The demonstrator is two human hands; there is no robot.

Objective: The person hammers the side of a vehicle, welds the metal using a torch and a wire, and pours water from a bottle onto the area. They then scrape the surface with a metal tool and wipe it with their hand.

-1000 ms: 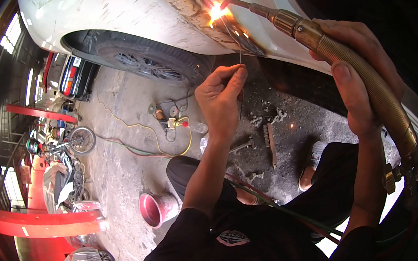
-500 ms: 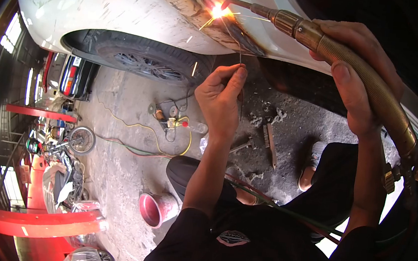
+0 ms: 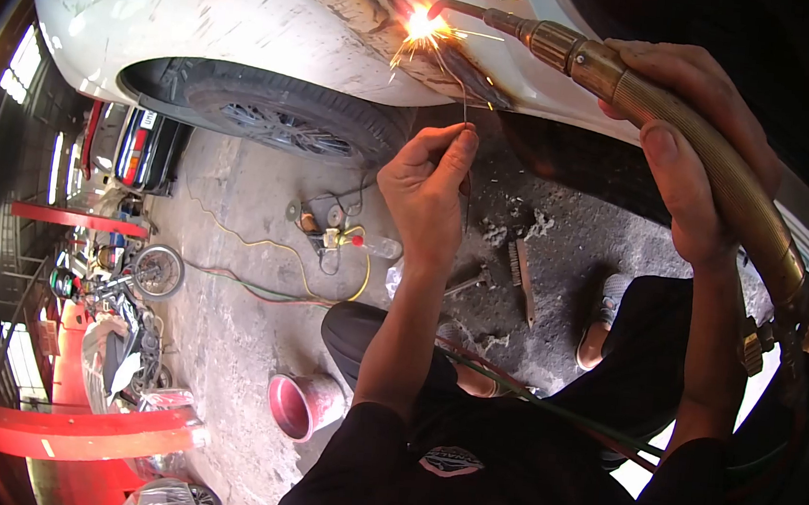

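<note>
Item 1: torch (image 3: 654, 96), brass-coloured. Placed at the upper right of my head view, its bent tip (image 3: 450, 5) just beside a bright, sparking spot (image 3: 426, 25) on the white body panel (image 3: 251, 27). Right hand (image 3: 700, 197) wrapped round the ribbed handle, thumb on one side, fingers on the other. Handling: I judge it rigid and fairly heavy, with the rear fittings likely dragging backward; the ribbing should resist slipping. Hold: the ribbed handle; I would treat the slim neck as too hot.

Item 2: rod (image 3: 466, 109), thin. Upper end lost to me in the glare, lower part hanging past the left hand (image 3: 435, 183), which pinches it between thumb and forefinger. Handling: very light, easily bent, I expect, and prone to roll. Hold: a fingertip pinch well away from the glow.

Item 3: scorched, dark-streaked area of the panel, around the bright spot. I judge it hard and hot; no place for bare fingers.

Item 4: hoses (image 3: 545, 402), red and green, across the lap; their joint with the torch I cannot make out.

Item 5: on the floor, brush (image 3: 521, 282) and pink bucket (image 3: 324, 404), both apart from the hands.
</note>
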